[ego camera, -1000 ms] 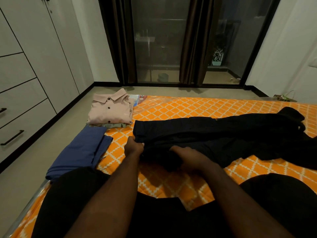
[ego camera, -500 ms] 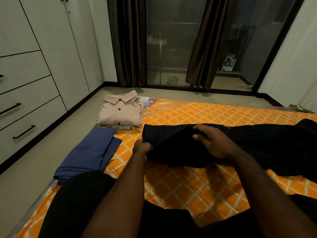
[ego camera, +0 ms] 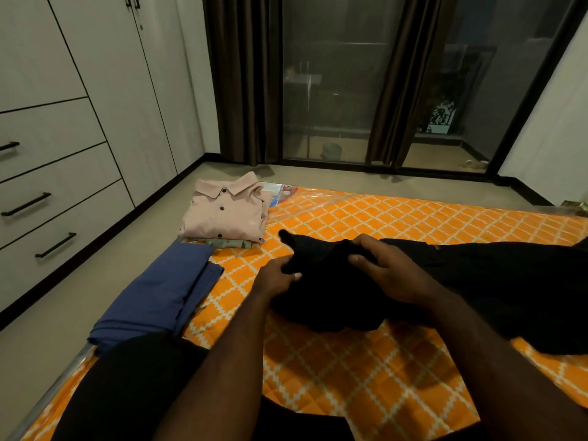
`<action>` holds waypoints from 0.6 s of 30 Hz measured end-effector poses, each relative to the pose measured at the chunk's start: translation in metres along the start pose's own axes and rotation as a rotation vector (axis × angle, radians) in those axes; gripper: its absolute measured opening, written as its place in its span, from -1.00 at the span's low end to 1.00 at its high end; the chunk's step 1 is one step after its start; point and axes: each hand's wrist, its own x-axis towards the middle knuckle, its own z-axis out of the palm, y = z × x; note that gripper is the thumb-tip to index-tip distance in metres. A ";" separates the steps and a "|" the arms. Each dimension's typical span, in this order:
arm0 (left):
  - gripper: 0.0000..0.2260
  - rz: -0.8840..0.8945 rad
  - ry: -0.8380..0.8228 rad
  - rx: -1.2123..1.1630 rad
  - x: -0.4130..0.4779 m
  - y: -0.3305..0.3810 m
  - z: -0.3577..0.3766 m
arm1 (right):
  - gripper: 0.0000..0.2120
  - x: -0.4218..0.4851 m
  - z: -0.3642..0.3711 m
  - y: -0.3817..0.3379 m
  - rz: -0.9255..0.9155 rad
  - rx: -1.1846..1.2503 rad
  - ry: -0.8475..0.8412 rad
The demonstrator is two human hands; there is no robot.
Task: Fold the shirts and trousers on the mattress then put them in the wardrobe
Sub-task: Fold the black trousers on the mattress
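black trousers [ego camera: 496, 288]: you lose them past the view's right edge | garment [ego camera: 227, 242] under pink shirt [ego camera: 227, 214], mattress [ego camera: 381, 218] far left corner: only a strip shows, type unreadable | left hand [ego camera: 276, 278]: fingers buried in black cloth | legs [ego camera: 127, 393]: they hide the mattress's near edge from you

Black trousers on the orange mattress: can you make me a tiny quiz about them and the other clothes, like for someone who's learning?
1. True or false: the left hand and the right hand both grip the black trousers.
2. What tops the pile at the far left corner of the mattress? A) a pink shirt B) a white towel C) a red cap
3. Fill in: the folded garment to the left of the left hand, at the mattress edge, is ___ in colour.
Key: 1 true; 2 A; 3 blue.
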 end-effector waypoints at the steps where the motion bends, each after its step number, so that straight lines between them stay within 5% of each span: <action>1: -0.56 0.082 -0.032 -0.041 -0.003 0.002 0.000 | -0.92 0.003 -0.002 0.005 -0.021 -0.053 0.031; 6: -0.59 0.219 -0.217 -0.180 -0.023 0.030 -0.007 | -0.89 0.006 -0.006 0.032 -0.040 -0.099 0.183; 18: -0.58 0.229 -0.433 -0.175 -0.038 0.042 -0.009 | -0.86 -0.004 -0.017 0.016 -0.009 0.012 -0.070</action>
